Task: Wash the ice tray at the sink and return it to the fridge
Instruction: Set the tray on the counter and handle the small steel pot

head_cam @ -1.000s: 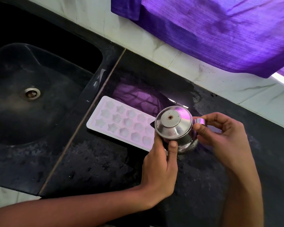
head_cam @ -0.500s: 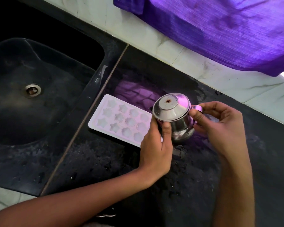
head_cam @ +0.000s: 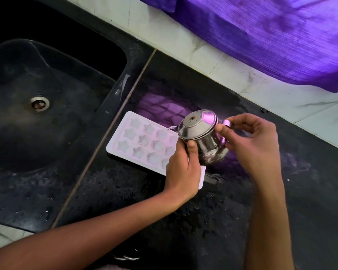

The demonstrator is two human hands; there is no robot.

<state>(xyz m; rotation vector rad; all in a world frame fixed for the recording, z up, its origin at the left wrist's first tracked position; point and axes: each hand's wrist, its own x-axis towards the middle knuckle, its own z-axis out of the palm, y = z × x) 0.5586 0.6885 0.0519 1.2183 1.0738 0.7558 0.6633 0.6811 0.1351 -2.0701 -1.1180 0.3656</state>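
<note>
A pale pink ice tray (head_cam: 139,141) with star-shaped and round cells lies flat on the black counter, just right of the sink. Its right end is hidden behind my left hand. Both hands hold a small steel pot with a lid (head_cam: 200,133) above that end of the tray. My left hand (head_cam: 180,168) grips the pot's body from the near side, thumb on its front. My right hand (head_cam: 250,145) pinches the handle on the pot's right side. The pot is tilted left, its spout over the tray.
The black sink (head_cam: 53,106) with a metal drain (head_cam: 39,103) fills the left. A black granite counter (head_cam: 183,221) runs under my arms. White tiles (head_cam: 232,75) and a purple curtain (head_cam: 271,36) line the back.
The pot has been lifted slightly and tipped further left toward the tray, both hands still on it. The tray has not moved.
</note>
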